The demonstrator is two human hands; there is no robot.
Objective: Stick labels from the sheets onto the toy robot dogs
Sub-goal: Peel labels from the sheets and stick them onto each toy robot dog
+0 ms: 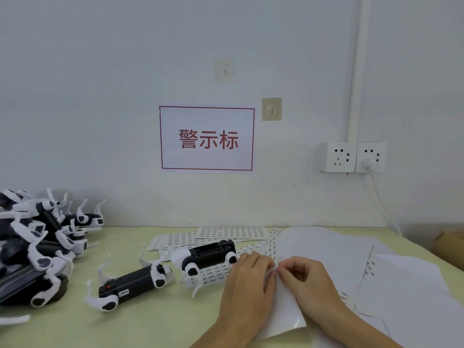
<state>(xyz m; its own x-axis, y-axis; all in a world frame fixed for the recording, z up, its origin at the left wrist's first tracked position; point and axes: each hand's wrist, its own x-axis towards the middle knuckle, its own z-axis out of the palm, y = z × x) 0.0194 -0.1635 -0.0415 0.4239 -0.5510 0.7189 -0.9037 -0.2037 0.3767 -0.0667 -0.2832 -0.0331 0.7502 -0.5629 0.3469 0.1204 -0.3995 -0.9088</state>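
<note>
Label sheet point(281, 310): pinched at its top edge by left hand point(247, 277) and right hand point(305, 278), low on the bench point(150, 327). Two toy robot dogs point(209, 256) laid just left; more are piled point(37, 247) far left. Further sheets point(231, 232) spread behind.

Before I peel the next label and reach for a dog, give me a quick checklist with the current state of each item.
1. Both hands on the sheet: ok. The left hand and right hand pinch the top edge of the white sheet.
2. Label lifted free: cannot tell, the fingertips hide it.
3. Dog within reach: ok. The nearest toy dog lies belly up on a label sheet, just left of the left hand.
4. Its label spot exposed: cannot tell; an open black compartment faces up.
5. Second dog already labelled: ok, a small label shows on its black body.
6. Spare label sheets: ok, several lie by the wall.
</note>
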